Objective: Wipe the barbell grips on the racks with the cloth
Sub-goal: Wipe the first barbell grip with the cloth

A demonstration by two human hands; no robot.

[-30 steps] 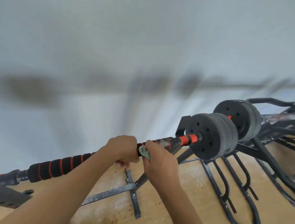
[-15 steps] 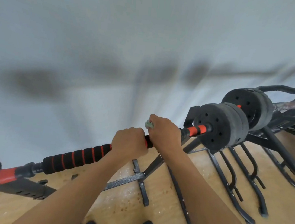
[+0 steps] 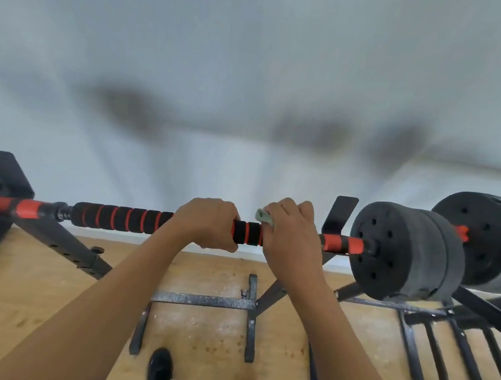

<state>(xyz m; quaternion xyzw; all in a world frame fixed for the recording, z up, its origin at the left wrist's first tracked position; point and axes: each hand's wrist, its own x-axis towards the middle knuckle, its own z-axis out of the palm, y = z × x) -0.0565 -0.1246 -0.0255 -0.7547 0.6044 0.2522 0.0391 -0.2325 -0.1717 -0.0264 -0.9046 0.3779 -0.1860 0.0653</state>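
Observation:
A barbell lies level across the rack, its black foam grip (image 3: 121, 218) ringed with orange. My left hand (image 3: 208, 222) curls round the middle of the grip. Just to its right my right hand (image 3: 292, 235) wraps the bar with a pale green cloth (image 3: 264, 216), whose corner sticks out above my fingers. A short stretch of grip (image 3: 246, 232) shows between the two hands. Orange sleeves (image 3: 341, 244) lead to black weight plates (image 3: 404, 251) on the right.
A black rack upright (image 3: 338, 214) stands behind the bar near my right hand. A second loaded barbell (image 3: 487, 241) sits far right. Black rack feet (image 3: 202, 300) and bent tubes (image 3: 435, 367) cross the wooden floor. My dark shoes (image 3: 160, 370) are below. A white wall is close ahead.
The view has swung so the bar now runs level instead of sloping. Both hands keep their hold; a gap of grip has opened between them, and the cloth still peeks above my right fingers.

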